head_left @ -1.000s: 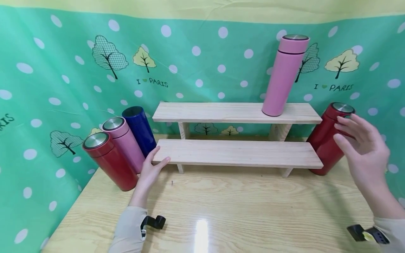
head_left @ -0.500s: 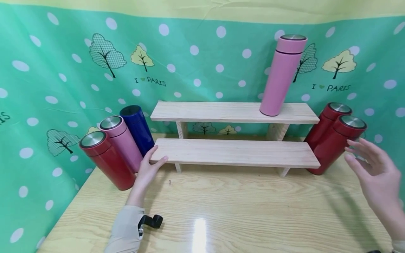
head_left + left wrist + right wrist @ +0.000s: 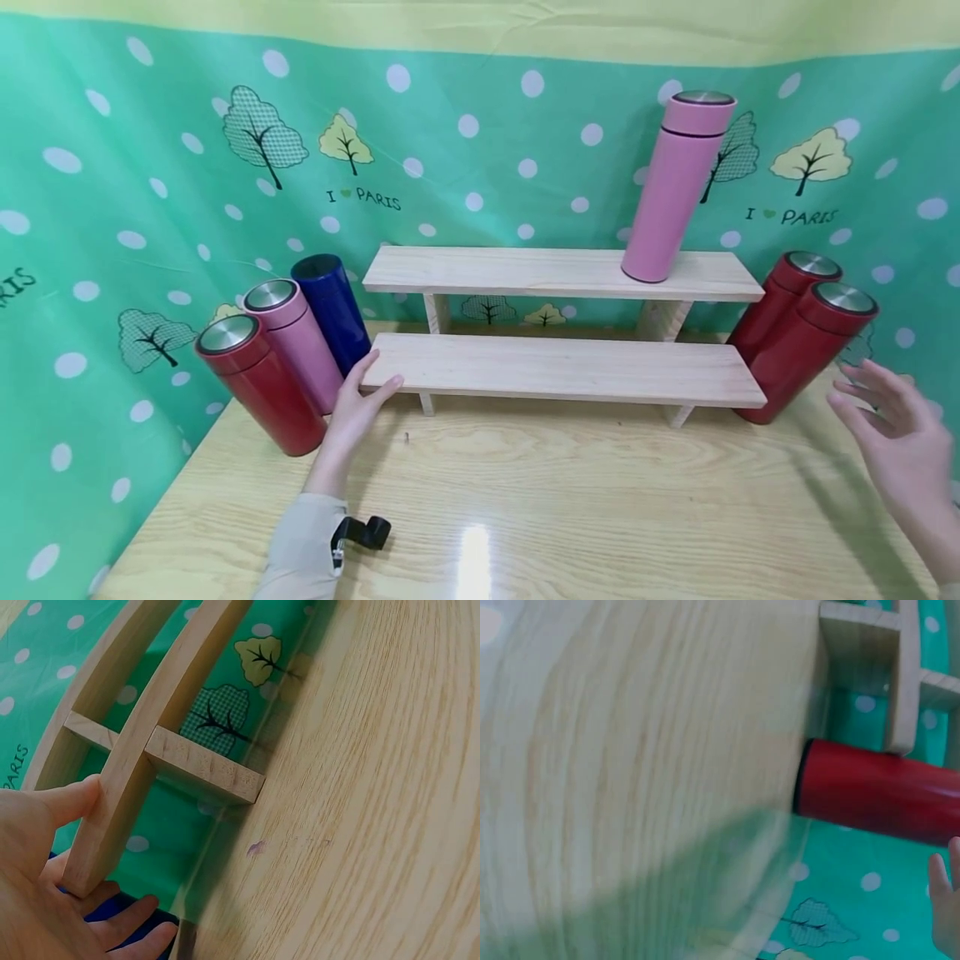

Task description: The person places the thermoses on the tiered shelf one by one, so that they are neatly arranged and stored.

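Note:
A two-tier wooden shelf stands on the table. My left hand grips the left end of its lower board; in the left wrist view the thumb lies on the board's front edge and the fingers reach round its end. At the right end, a red thermos stands in front of another red thermos. My right hand is held in the air to the right of the front one, its fingers loosely bent and holding nothing. In the right wrist view its fingertips show just below the red thermos.
On the upper board, toward the right, stands a pink thermos. Left of the shelf, a red thermos, a pink thermos and a blue bottle stand in a row. A green patterned cloth hangs behind the wooden table.
My right hand has drawn back from the front red thermos on the right, moving right and toward me. My left hand keeps its grip on the shelf.

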The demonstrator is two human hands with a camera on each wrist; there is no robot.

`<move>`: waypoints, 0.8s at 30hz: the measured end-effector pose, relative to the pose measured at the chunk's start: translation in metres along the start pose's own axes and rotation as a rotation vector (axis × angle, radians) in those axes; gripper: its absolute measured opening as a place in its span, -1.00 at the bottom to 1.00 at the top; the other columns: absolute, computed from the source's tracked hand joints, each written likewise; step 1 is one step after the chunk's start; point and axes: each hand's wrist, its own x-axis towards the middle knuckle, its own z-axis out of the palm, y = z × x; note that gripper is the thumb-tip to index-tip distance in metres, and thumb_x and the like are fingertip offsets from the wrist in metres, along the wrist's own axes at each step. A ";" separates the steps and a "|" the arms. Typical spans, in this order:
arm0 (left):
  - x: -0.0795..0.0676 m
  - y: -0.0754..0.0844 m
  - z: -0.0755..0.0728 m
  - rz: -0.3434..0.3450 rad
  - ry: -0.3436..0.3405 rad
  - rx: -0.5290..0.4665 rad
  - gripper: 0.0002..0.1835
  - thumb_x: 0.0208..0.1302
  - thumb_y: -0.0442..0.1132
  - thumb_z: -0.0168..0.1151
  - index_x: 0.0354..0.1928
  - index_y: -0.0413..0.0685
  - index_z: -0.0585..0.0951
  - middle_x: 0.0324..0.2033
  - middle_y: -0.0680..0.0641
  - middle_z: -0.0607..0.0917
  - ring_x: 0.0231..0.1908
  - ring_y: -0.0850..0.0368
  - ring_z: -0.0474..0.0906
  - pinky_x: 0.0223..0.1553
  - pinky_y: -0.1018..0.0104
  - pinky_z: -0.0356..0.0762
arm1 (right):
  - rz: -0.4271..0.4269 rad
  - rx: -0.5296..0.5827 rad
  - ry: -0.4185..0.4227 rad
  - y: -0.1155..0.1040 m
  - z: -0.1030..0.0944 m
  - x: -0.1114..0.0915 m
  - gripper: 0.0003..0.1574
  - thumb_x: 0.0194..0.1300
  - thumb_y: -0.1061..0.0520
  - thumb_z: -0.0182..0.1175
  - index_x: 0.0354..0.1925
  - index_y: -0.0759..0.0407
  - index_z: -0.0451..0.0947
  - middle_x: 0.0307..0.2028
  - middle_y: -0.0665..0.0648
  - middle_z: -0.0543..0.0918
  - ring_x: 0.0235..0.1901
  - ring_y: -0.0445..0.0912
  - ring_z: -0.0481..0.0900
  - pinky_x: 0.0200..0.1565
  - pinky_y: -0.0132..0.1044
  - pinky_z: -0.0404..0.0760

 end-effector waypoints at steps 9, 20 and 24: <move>0.000 0.001 0.001 0.004 -0.004 0.011 -0.20 0.37 -0.03 0.28 0.53 -0.04 0.16 0.51 -0.18 0.10 0.50 -0.10 -0.11 0.45 -0.10 -0.11 | 0.086 0.019 -0.068 0.022 -0.004 0.009 -0.26 0.34 0.32 0.24 0.41 -0.06 0.35 -0.02 -0.37 0.55 -0.10 -0.55 0.51 -0.17 -0.78 0.37; -0.002 0.003 0.000 -0.005 0.000 0.004 -0.20 0.38 -0.04 0.27 0.54 -0.04 0.15 0.51 -0.18 0.09 0.50 -0.09 -0.13 0.45 -0.10 -0.12 | 0.219 -0.036 -0.164 0.030 0.012 0.030 -0.05 0.38 0.12 0.26 0.55 -0.20 0.02 0.34 -0.15 0.31 0.09 -0.43 0.30 -0.20 -0.77 0.40; -0.003 0.003 0.000 -0.002 0.001 0.001 -0.20 0.37 -0.06 0.28 0.53 -0.06 0.16 0.51 -0.20 0.09 0.50 -0.11 -0.12 0.45 -0.11 -0.13 | 0.231 -0.057 -0.204 0.030 0.015 0.034 0.00 0.41 0.06 0.23 0.57 -0.24 -0.12 0.48 -0.03 0.14 0.18 -0.34 0.24 -0.21 -0.76 0.39</move>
